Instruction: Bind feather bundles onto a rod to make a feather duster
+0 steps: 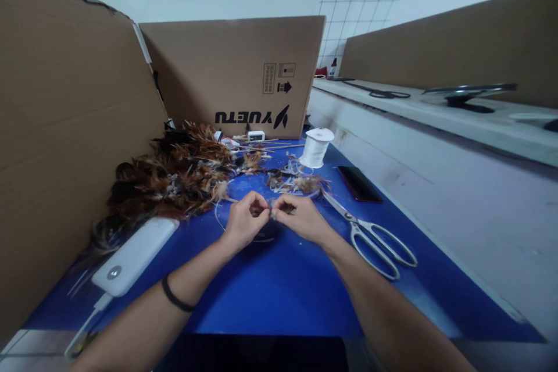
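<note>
Over the middle of the blue table, my left hand and my right hand meet, thumbs and forefingers pinched. Between the fingertips is a small pale, wispy bit that looks like feather; most of it is hidden. A thin pale strand curves beside my left hand. To the left lies a large heap of brown and black feathers. Just beyond my hands are loose feathers and white scraps. Large metal scissors lie partly spread to the right of my right hand.
A white ribbon spool stands at the back right, near a dark phone. At the left rests a white power bank with a cable. Cardboard walls rise behind and left. A white ledge runs along the right.
</note>
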A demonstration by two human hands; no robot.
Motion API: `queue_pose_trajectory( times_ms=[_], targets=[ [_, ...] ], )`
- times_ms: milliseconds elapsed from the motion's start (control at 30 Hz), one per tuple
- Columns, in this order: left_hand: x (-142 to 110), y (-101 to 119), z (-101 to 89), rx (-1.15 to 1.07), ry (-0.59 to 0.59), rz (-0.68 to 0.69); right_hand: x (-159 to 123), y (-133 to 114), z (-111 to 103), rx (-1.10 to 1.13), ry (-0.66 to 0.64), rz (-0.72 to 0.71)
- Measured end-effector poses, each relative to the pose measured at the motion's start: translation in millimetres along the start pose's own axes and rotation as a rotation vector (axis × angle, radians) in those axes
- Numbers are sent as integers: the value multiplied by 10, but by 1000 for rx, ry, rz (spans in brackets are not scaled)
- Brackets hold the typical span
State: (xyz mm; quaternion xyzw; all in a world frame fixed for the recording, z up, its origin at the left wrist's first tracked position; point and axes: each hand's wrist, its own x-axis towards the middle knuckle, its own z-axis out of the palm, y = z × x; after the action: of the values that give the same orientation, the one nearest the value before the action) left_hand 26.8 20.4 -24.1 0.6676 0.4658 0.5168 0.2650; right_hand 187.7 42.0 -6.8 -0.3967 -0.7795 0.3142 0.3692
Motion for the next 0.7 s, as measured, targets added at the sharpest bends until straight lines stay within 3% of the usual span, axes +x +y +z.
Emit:
queue_pose_trajectory(
  times_ms=[167,400,700],
  targets=[
    [0,9,7,-29,-13,-36,-4,-2,8,-45,4,-65],
    [20,7,21,-138,-12,-124,-7,-27,-32,-195,1,-305],
    [37,4,21,-266,-26,-165,3,16,-53,-250,-17,-364]
  ],
)
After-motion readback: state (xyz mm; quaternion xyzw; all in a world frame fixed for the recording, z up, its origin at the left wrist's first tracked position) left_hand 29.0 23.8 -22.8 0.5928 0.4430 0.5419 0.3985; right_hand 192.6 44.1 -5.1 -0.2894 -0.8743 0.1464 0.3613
